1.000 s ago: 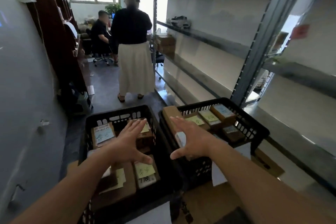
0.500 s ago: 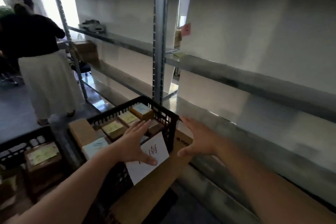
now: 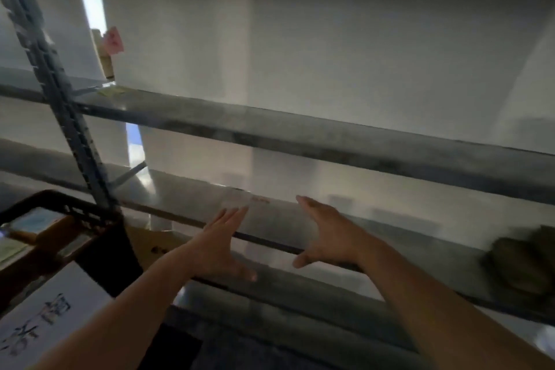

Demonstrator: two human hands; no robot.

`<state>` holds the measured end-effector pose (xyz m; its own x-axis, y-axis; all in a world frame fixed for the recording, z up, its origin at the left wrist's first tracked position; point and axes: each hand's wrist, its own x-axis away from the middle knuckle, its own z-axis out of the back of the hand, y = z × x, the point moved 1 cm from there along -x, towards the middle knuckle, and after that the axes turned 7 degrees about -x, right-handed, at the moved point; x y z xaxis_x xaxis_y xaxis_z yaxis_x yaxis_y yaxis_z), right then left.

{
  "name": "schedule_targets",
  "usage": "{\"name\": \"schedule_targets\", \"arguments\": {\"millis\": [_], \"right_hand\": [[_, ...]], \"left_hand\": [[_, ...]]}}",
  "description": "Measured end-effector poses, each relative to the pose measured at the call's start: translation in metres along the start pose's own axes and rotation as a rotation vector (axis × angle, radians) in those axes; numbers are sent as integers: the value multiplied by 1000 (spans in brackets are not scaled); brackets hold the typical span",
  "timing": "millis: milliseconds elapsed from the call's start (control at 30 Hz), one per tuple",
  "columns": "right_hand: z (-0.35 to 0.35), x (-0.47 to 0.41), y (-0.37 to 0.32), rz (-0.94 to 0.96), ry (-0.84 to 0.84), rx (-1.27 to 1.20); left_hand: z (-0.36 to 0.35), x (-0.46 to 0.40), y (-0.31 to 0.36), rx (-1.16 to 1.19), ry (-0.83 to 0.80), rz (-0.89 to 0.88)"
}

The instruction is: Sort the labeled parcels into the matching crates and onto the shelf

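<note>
Metal shelf (image 3: pixel 300 132): grey, several tiers, fills most of the view, blurred. Black crate (image 3: pixel 99 237): below and left of the shelf's upright post, holding labeled parcels (image 3: pixel 36 221); white paper sign (image 3: pixel 45 318) on its near wall. Left hand (image 3: pixel 219 245) and right hand (image 3: pixel 326 234): apart, before the shelf's lower tier, fingers straight, holding nothing. Pink note (image 3: pixel 113 40): at the shelf's upper left.

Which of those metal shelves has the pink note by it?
The upper shelf, at its left end, below the pink note. The lower shelf, just beyond both open hands, shows none.
</note>
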<state>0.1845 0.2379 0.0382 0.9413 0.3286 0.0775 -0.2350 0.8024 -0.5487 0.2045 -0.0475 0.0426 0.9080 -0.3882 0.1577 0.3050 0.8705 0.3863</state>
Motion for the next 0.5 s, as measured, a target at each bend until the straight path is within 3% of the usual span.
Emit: {"name": "schedule_targets", "arguments": {"millis": [500], "right_hand": [[79,84,141,-303,160,-1]], "left_hand": [[-48,-165,141,-63,-157,-361]]}}
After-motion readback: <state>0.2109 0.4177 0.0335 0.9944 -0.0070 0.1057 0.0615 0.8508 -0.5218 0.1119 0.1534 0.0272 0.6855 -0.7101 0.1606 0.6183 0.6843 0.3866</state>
